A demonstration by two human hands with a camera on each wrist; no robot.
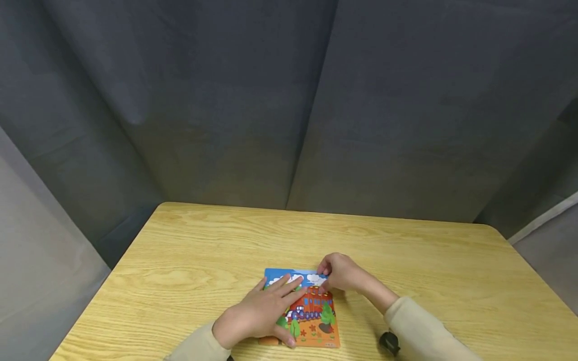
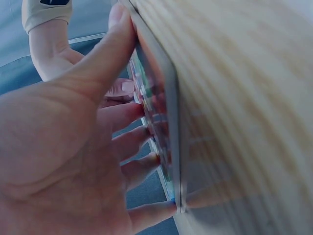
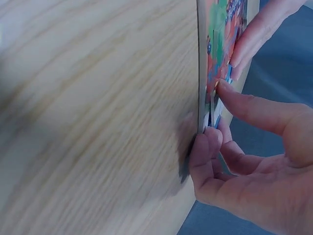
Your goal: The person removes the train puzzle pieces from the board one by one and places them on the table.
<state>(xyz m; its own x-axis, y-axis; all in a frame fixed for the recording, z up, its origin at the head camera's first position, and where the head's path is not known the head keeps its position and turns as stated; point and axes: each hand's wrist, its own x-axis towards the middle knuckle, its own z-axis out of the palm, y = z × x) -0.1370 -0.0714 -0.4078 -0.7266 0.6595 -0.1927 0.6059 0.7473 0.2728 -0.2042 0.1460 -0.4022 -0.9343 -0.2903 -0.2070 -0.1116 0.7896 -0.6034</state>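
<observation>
A square picture puzzle with a red train, blue sky and orange ground lies flat near the front of the table. Across its left part my left hand is spread, fingers straight and fingertips resting on the picture. In the left wrist view the thumb lies along the near edge of the puzzle board. My right hand is at the upper right corner. Its thumb and fingers pinch a thin puzzle piece, which stands slightly tilted from the board in the right wrist view. The fingers partly hide that corner.
The wood-grain table stretches out around the puzzle. Dark grey curtains hang behind its far edge, with lighter cloth at the left side. A small black device sits by the right sleeve.
</observation>
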